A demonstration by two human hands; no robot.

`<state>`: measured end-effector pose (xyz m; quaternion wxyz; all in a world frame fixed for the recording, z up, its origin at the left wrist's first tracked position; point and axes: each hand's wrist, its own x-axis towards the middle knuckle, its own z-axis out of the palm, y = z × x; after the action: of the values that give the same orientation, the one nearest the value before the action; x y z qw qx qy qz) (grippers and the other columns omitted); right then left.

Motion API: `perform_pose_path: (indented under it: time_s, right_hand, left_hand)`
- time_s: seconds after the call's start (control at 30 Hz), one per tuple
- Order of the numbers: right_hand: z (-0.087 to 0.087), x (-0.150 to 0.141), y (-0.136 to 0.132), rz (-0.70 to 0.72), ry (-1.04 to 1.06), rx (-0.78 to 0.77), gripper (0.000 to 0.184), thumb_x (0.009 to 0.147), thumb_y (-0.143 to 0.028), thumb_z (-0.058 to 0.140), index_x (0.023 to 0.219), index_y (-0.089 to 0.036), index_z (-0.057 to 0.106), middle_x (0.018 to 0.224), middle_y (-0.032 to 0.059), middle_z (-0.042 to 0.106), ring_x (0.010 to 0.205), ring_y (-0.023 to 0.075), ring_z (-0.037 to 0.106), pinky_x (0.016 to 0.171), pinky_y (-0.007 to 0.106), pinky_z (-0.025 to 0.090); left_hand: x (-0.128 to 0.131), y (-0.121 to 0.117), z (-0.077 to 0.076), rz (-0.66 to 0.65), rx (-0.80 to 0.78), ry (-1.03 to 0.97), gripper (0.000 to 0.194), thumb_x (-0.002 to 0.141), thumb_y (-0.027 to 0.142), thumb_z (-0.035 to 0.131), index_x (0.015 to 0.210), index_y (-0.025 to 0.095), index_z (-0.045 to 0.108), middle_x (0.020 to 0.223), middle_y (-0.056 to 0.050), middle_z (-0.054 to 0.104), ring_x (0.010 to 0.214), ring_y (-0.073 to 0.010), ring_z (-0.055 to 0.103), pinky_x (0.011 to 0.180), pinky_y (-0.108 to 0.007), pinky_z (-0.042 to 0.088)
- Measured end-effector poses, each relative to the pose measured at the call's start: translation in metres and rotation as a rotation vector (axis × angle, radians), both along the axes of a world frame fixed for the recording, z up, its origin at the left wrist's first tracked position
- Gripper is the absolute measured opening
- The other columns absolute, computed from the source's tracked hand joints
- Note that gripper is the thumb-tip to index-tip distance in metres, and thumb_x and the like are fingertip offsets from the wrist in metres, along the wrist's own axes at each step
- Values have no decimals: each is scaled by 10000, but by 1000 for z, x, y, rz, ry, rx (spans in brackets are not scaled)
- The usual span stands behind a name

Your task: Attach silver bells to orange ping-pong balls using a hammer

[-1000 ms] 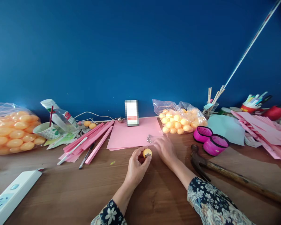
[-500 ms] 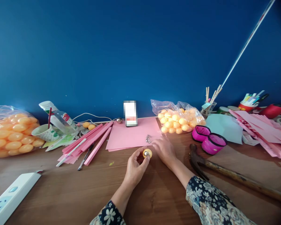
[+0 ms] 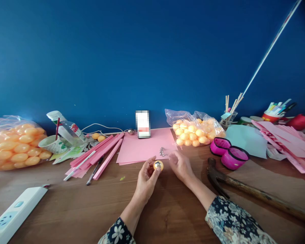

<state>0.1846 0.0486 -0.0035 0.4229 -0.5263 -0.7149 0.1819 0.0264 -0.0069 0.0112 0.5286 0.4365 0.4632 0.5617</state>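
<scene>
My left hand (image 3: 145,178) pinches a small orange-yellow ball (image 3: 161,166) between thumb and fingers, just in front of the pink paper. A shiny silver piece (image 3: 158,164) sits on the side of the ball facing me, by my thumb. My right hand (image 3: 182,166) hovers to the right of the ball, slightly blurred. Its fingers are curled together, and what they hold, if anything, cannot be made out. A small cluster of silver metal pieces (image 3: 162,152) lies on the pink paper (image 3: 139,150), just beyond the right fingertips.
A phone (image 3: 143,124) stands at the wall. Bags of orange balls (image 3: 193,132) lie on both sides. Pink strips (image 3: 99,154), a pen (image 3: 94,171) and a power strip (image 3: 17,208) are left. At right lie magenta rings (image 3: 234,158) and a hammer (image 3: 254,191).
My right hand has drawn back from the silver pieces, its fingers now more curled. My left hand still holds the ball, with the silver piece turned slightly. The view has shifted a little.
</scene>
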Motion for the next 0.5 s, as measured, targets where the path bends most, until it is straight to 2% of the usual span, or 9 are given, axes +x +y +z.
perform_pose_path:
  time_s: [0.13,0.27,0.37,0.5]
  right_hand:
    - [2,3,3,-41,35,-30,135,744,-208,470,794,-201,596,753,40,657,676,177,598,632,270,464]
    - [9,2,3,24,133,-16,214,786,-207,438,875,-214,632,891,47,681,827,197,614,742,306,471]
    - [16,1,-5,61,198,-6,211,805,-219,456,900,-222,644,970,50,676,898,208,609,801,330,462]
    - [20,-2,-21,102,254,-81,186,818,-264,492,906,-223,651,939,54,684,886,215,617,822,331,454]
  left_hand:
    - [1,1,0,19,-27,-28,476,684,360,661,1097,143,561,1021,-104,655,911,-182,616,819,-288,480]
    - [1,2,0,38,-27,-39,499,669,336,679,1118,150,564,1070,-103,644,978,-196,598,881,-308,453]
    - [0,2,0,34,-16,-13,487,674,327,677,1116,155,565,1063,-97,647,970,-192,601,886,-312,451]
    - [-1,3,-3,33,-16,11,480,705,329,650,1142,159,547,1022,-86,663,939,-182,611,884,-313,453]
